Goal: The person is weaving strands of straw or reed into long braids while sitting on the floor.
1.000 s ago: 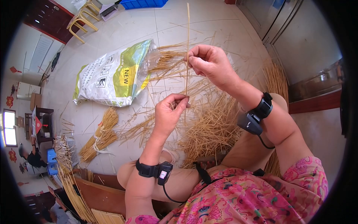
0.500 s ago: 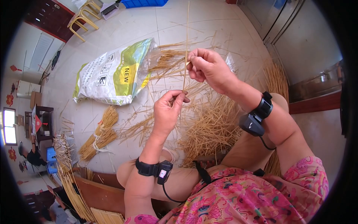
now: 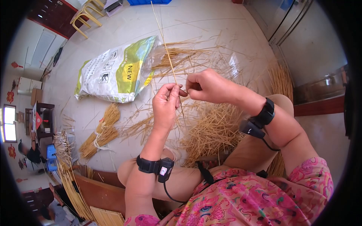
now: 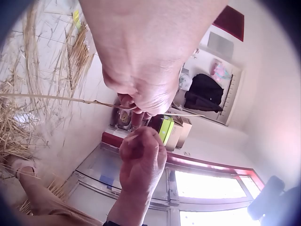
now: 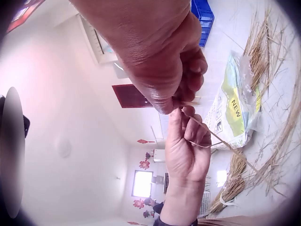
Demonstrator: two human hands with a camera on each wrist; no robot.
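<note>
Head view: left hand (image 3: 166, 104) is pinching a single straw stalk (image 3: 163, 43) between thumb and fingertips. Right hand (image 3: 209, 86) is pinching the same stalk just beside it, fingers curled, knuckles near-touching. The close double grip is probably keeping the thin stalk from bending. The stalk is tilting up and far-left over the printed sack (image 3: 113, 71), with a short tail poking out below the left hand. It is being held in the air above the knees, so the long end is swinging free of the floor litter. A loose straw pile (image 3: 217, 130) is lying under the hands, and a tied straw bundle (image 3: 101, 135) is sitting near-left. There is open tile towards the far side. A yellow stool (image 3: 85, 15) is standing at the far-left edge, and a wall is crowding in on the right.

Left wrist view: both hands are meeting fingertip to fingertip, clamped on the stalk, which is running off left over scattered straw.

Right wrist view: the right thumb and forefinger are gripping the stalk above the left hand. The stalk is slanting down towards the sack.
</note>
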